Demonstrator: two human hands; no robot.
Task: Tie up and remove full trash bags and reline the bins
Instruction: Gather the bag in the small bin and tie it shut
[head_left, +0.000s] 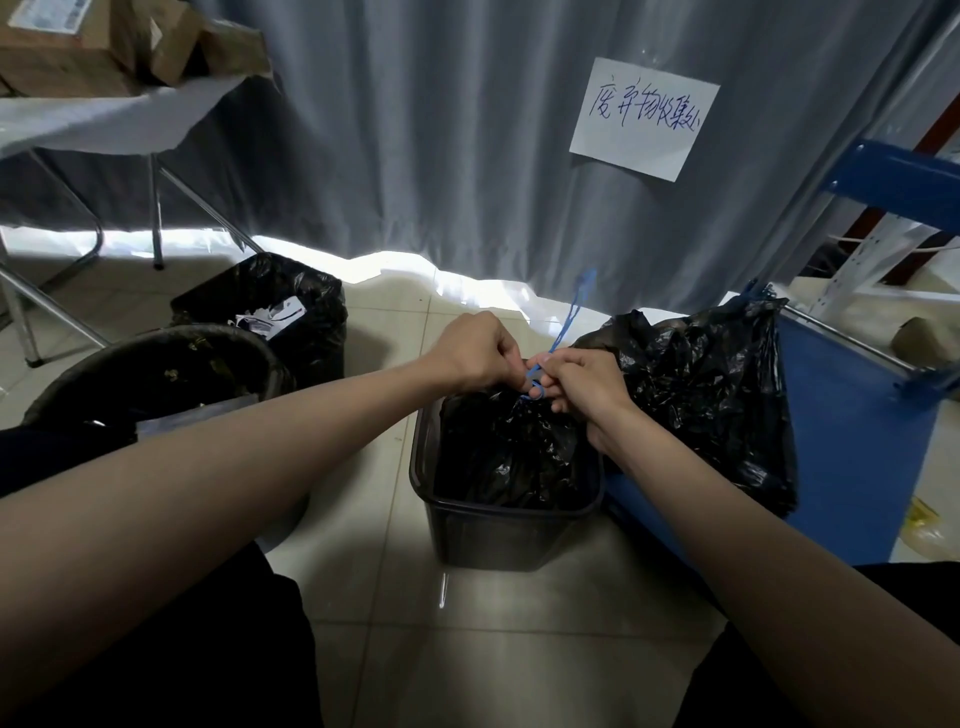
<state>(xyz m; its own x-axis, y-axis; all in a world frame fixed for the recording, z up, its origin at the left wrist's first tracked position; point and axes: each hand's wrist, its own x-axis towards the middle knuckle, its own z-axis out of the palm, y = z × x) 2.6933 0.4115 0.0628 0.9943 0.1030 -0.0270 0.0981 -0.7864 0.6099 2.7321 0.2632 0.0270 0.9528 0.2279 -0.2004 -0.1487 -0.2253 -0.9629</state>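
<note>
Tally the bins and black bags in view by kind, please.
Bins: 3 (square, back, round)
Black bags: 3 (being tied with blue drawstring, tied one at right, back bin's liner)
Total: 6

Both forearms are showing bare from elbow to wrist, with no sleeve cuff reaching into view. The left hand (475, 351) and the right hand (582, 387) are wearing no gloves, rings or watch. Dark, near-black clothing is showing at the bottom: plain fabric over the 2 legs, and another dark patch behind the left forearm.
</note>
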